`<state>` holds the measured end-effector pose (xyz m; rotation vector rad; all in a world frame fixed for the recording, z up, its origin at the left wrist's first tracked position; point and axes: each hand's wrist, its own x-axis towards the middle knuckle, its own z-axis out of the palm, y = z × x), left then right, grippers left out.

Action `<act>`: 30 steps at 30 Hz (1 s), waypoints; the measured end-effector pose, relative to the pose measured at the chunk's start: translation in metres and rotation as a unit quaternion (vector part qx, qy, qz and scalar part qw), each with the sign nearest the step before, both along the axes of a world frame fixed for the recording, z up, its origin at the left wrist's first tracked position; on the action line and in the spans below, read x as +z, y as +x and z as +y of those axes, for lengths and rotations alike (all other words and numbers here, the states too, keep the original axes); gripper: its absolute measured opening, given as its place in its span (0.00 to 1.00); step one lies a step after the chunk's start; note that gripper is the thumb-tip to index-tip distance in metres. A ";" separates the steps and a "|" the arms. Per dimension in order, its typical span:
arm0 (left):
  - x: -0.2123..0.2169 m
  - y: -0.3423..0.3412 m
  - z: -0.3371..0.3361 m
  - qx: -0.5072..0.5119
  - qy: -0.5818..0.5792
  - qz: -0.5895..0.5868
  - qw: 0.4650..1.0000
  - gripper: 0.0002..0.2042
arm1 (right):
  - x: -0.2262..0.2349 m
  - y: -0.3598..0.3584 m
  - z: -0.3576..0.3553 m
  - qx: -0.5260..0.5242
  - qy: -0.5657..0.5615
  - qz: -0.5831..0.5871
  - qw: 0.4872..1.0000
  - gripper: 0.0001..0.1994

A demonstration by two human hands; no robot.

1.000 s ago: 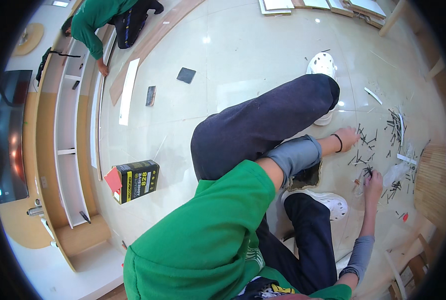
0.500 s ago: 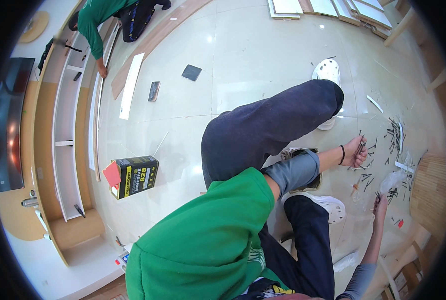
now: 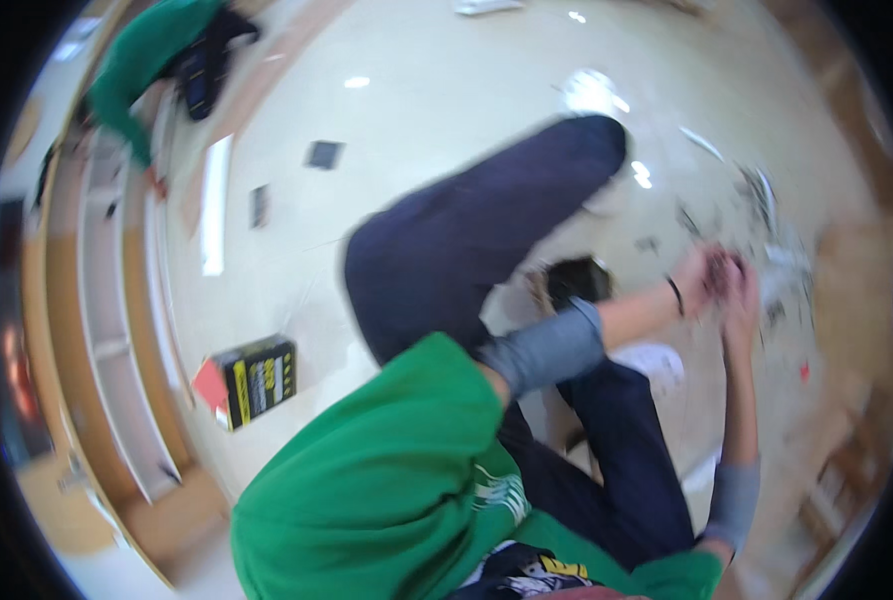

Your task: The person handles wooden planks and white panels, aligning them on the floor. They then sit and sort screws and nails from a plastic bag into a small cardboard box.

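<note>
My left hand [image 3: 692, 282], with a dark band at its wrist, is closed around a bunch of dark screws [image 3: 714, 266]. Against it, my right hand [image 3: 740, 302] meets the same bunch, its fingers bent around the screws. Motion blur hides the exact finger positions and which screws lie in which hand. More loose screws [image 3: 686, 218] lie scattered on the pale tiled floor beyond my hands. Beside my left forearm stands an open box [image 3: 578, 280] with a dark inside, partly covered by the arm.
My bent legs [image 3: 466, 230] take up the middle. A black and yellow adhesive can [image 3: 258, 382] stands at left. Farther off, a person in green [image 3: 156, 50] bends by a long white shelf unit [image 3: 111, 300]. A white strip [image 3: 216, 205] and dark flat squares [image 3: 324, 154] lie on the floor.
My right hand has come up from the screw pile and clear plastic bag to meet my left hand. The whole view has shifted and blurred.
</note>
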<state>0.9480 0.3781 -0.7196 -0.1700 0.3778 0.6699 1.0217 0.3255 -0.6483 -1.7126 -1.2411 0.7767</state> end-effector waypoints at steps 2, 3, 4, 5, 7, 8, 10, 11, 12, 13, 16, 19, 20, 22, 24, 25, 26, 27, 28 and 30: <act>0.011 -0.018 0.006 0.031 0.015 -0.017 0.999 0.14 | 0.035 -0.025 0.006 0.140 0.055 -0.127 0.980 0.15; 0.014 -0.028 0.012 0.026 0.028 -0.036 0.999 0.15 | 0.047 -0.034 0.007 0.146 0.085 -0.162 0.972 0.14; 0.018 -0.034 0.017 0.015 0.041 -0.055 0.998 0.16 | 0.046 -0.030 0.006 0.133 0.084 -0.131 0.979 0.14; 0.022 -0.040 0.020 0.018 0.056 -0.077 0.995 0.15 | 0.047 -0.031 0.003 0.095 0.055 -0.072 0.991 0.14; 0.051 -0.043 0.016 0.021 -0.013 -0.036 0.999 0.15 | 0.034 -0.003 0.002 0.024 0.041 -0.009 0.999 0.14; 0.057 -0.043 0.018 -0.016 0.000 0.020 1.000 0.14 | 0.023 0.011 0.004 -0.010 0.046 -0.010 0.999 0.14; 0.054 -0.043 0.023 -0.077 0.023 0.136 0.987 0.14 | -0.003 0.035 0.006 -0.072 0.030 -0.010 0.997 0.14; 0.035 -0.047 0.038 -0.129 0.059 0.135 0.981 0.14 | -0.016 0.046 0.009 -0.099 0.014 -0.008 0.995 0.14; 0.016 -0.054 0.051 -0.180 0.095 0.131 0.970 0.13 | -0.027 0.056 0.010 -0.125 -0.003 -0.009 0.992 0.15; 0.026 -0.055 0.054 -0.234 0.168 0.207 0.935 0.13 | -0.043 0.071 0.005 -0.131 -0.051 -0.023 0.990 0.14; 0.056 -0.069 0.078 -0.480 0.468 0.301 0.678 0.16 | -0.077 0.101 0.001 -0.087 -0.131 -0.085 0.984 0.13; 0.081 -0.100 0.077 -0.672 0.535 0.324 0.395 0.19 | -0.097 0.101 0.004 0.043 -0.104 -0.193 0.975 0.11; 0.082 -0.113 0.074 -0.720 0.530 0.314 0.320 0.20 | -0.098 0.091 0.010 0.086 -0.089 -0.226 0.966 0.10; 0.069 -0.152 0.057 -0.709 0.590 0.316 0.224 0.22 | -0.094 0.063 0.022 0.157 -0.092 -0.292 0.939 0.09; 0.068 -0.174 0.034 -0.660 0.642 0.347 0.181 0.23 | -0.103 0.050 0.022 0.181 -0.076 -0.381 0.903 0.10; 0.061 -0.180 0.022 -0.606 0.671 0.370 0.215 0.21 | -0.114 0.057 0.021 0.190 -0.036 -0.442 0.876 0.10; 0.054 -0.178 0.015 -0.622 0.651 0.378 0.215 0.21 | -0.122 0.060 0.020 0.187 -0.056 -0.446 0.874 0.10; 0.055 -0.172 0.008 -0.626 0.653 0.389 0.176 0.21 | -0.123 0.065 0.018 0.182 -0.134 -0.401 0.888 0.15; 0.050 -0.171 0.001 -0.614 0.682 0.373 0.135 0.21 | -0.130 0.074 0.010 0.181 -0.061 -0.424 0.885 0.13; 0.056 -0.173 -0.007 -0.654 0.674 0.337 0.069 0.18 | -0.134 0.069 0.009 0.193 -0.062 -0.443 0.873 0.09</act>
